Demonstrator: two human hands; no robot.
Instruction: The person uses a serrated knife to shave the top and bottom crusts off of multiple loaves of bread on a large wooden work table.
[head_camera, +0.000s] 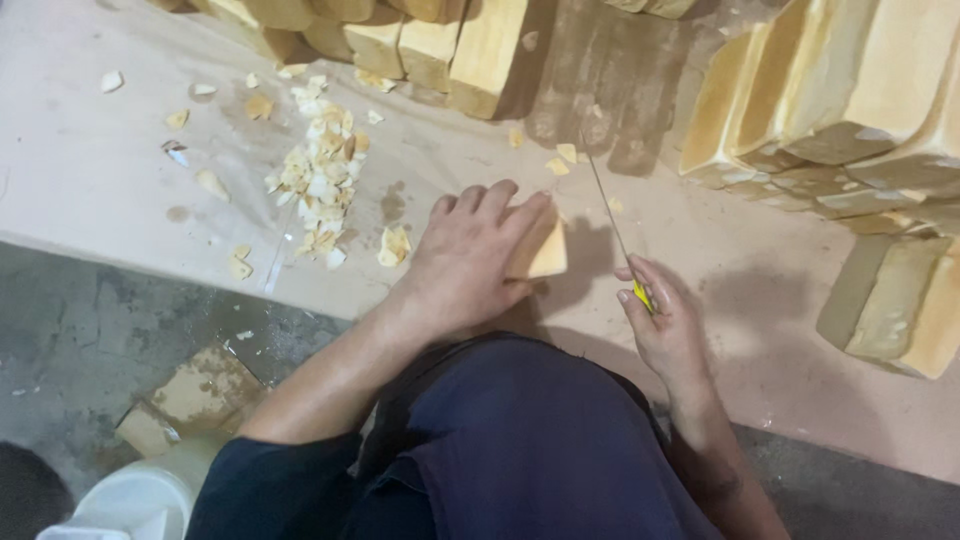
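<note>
A small workshop or production space is shown, where pale yellow blocks (850, 80), likely soap, are cut by hand. The blocks are stacked in rows along the far edge of a low board (90, 170) laid on a stained concrete floor (80, 340), and a heap of trimmings (320, 180) is scattered over the board. A thin knife (612, 225) and a white bucket (140, 500) are also seen.

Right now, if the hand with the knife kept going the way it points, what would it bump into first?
The right hand points its knife up the board; probably the stacked blocks come first, though depth is unclear.
</note>
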